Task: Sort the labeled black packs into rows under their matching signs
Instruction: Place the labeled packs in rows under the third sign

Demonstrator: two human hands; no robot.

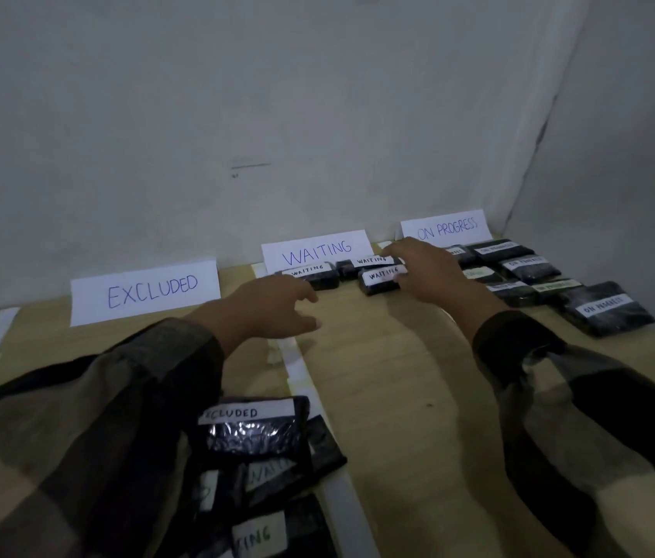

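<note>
Head view.
- Signs along wall: EXCLUDED sign at 10 o'clock, WAITING sign at 12, ON PROGRESS sign at 1.
- ON PROGRESS row at 2: several packs down, looks furthest along.
- WAITING row: three packs under sign.
- No pack visible under EXCLUDED sign.
- Pile at 6 unsorted: EXCLUDED and WAITING labels visible. Judged roughly midway.
- Right hand touches newest pack; pinch or mere touch, cannot tell.
- Left hand at 11, fingers loose, empty.
</note>
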